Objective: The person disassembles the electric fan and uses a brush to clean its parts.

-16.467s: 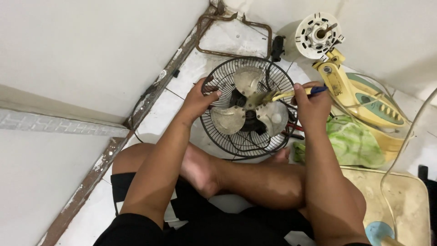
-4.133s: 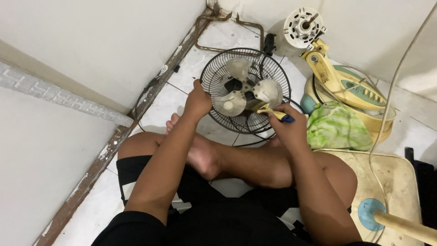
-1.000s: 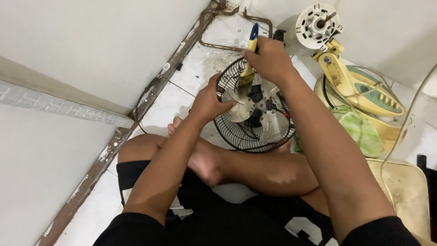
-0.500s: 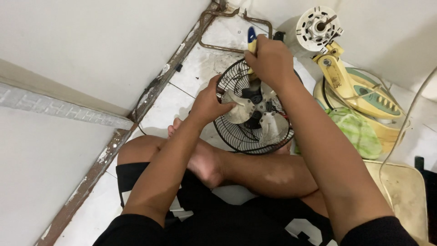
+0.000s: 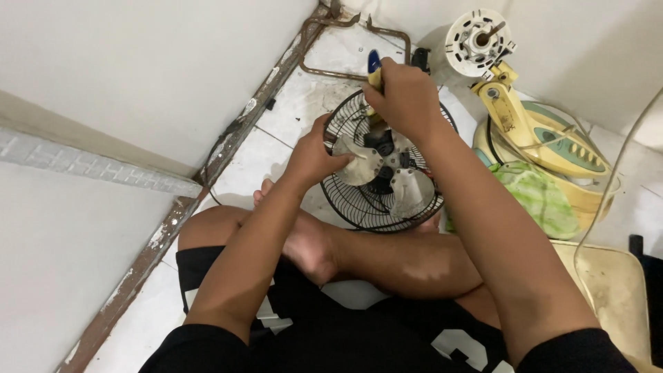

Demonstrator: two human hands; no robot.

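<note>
So the black wire fan guard (image 5: 387, 173) is lying flat on the white tiled floor (image 5: 276, 145) right in front of the person's crossed legs, open face up, with the pale blades (image 5: 407, 190) and dark hub sitting inside it. The right hand (image 5: 407, 97) is wrapped tight around a screwdriver (image 5: 373, 68) with a yellow and blue handle; its long axis runs steeply, blue end up toward the wall corner, business end down at the far side of the guard, though the tip itself is hidden under the hand. The left hand (image 5: 314, 155) is curled over the guard's left rim, fingers pressing on a blade. Compared with half a second ago, barely anything differs; four seconds back the right hand was working at the near right edge of the guard instead. Around it: a rusty metal bracket (image 5: 345, 41) in the corner, a yellow fan stand (image 5: 532, 131) with its white motor housing (image 5: 478, 41), and a green cloth (image 5: 539, 200) just beside the guard.
</note>
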